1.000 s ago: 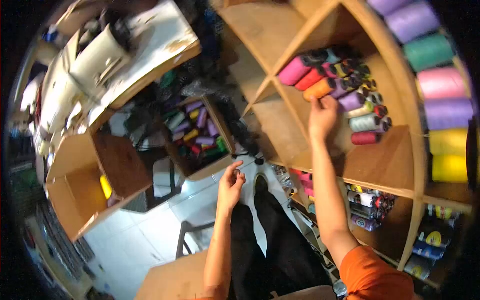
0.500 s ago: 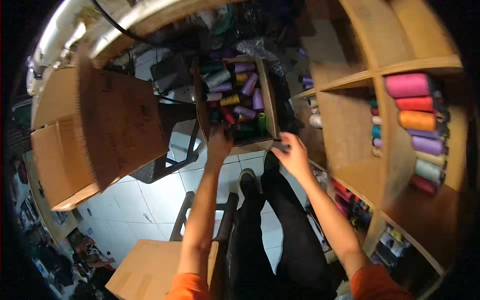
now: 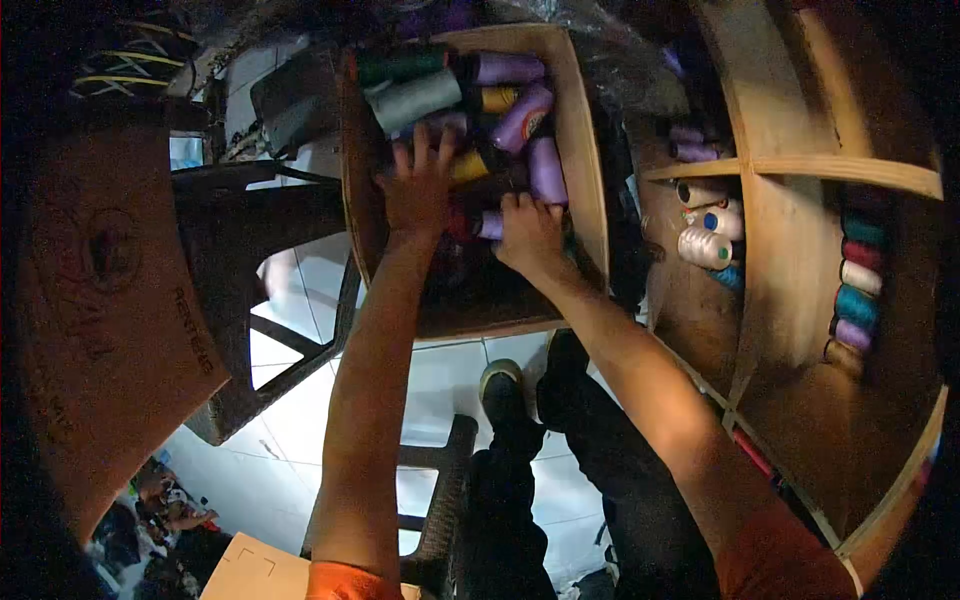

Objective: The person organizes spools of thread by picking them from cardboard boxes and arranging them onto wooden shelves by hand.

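**2 hands down in 1 box: L hand (image 3: 415,190) & R hand (image 3: 530,232) among the thread spools (image 3: 545,170)**

Step in hand, my read: handling loose spools inside the open cardboard box (image 3: 588,170), far side of the scene, approx. centre. Picking or just shifting them, can't tell.

L hand: palm down, fingers spread & slightly bent, in the box's left half, tips just near of the grey spool (image 3: 415,100); yellow spool (image 3: 467,167) just to its right. Any hold under the fingers: can't tell.

R hand: fingers half curled, nearer side, at the right end of a small purple spool (image 3: 490,225). Prob. touching; actual grip hidden, can't tell.

Next move, imo: calls for fingers closing round 1 spool's body, w/ care, since the others lie tight alongside & could roll.
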{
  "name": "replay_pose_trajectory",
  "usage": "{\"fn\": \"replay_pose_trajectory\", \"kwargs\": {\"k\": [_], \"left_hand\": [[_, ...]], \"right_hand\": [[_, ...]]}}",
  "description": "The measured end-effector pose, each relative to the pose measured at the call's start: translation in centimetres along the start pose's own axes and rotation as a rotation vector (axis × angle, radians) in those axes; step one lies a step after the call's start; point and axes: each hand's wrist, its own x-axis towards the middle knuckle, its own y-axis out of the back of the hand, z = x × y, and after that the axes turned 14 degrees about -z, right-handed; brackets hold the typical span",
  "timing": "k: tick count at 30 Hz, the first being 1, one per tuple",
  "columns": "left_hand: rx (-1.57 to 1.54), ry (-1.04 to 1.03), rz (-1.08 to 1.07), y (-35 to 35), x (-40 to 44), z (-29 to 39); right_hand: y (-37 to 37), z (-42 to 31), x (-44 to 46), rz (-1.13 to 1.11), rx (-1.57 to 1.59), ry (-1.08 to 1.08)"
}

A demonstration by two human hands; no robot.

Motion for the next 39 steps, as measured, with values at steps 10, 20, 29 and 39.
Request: {"fn": "replay_pose_trajectory", "kwargs": {"k": [10,20,29,39], "left_hand": [[0.086,0.046,-0.036,-0.8,1.7,0.2],[-0.109,-0.049,-0.117,-2.6,1.6,0.6],[-0.029,-0.014,-0.173,-2.4,1.6,1.1],[-0.398,0.147,-0.244,0.2,-1.5,2.1]], "right_hand": [[2.4,-0.4,1.9,0.163,0.322,-0.379],[3.0,-0.3,4.5,0.096,0.393,-0.514],[2.2,-1.4,4.9,0.115,0.810,-0.752],[2.8,-1.1,3.7,-0.092,0.911,-0.743]]}}
